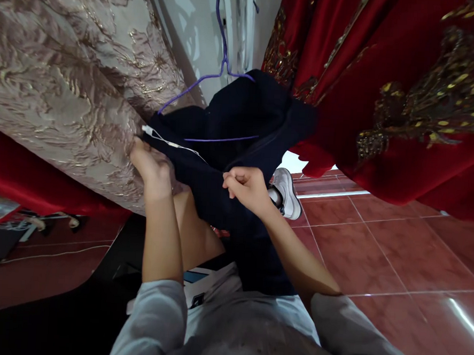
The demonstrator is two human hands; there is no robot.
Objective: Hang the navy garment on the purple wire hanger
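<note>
Holding up a dark navy garment point(239, 145) on a purple hanger point(223, 64), between red and beige dresses. Left hand point(151, 164) pinching its edge, right hand point(248, 186) pinching the middle. Next: slow, careful pull.

The dark navy garment point(239, 145) is matt, soft cloth, hung on a thin purple hanger point(222, 64) with a smooth coated look — wire or plastic, hard to tell which. Beside it hangs a beige brocade fabric point(66, 76), rough and raised with a faint metallic sheen, and a red velvet-like garment point(386, 101) carrying glittering gold embroidery. The floor point(377, 245) is glossy red-brown tile — smooth, throwing back streaks of light — and the sneaker point(288, 191) looks like pale, slightly shiny synthetic.
</note>
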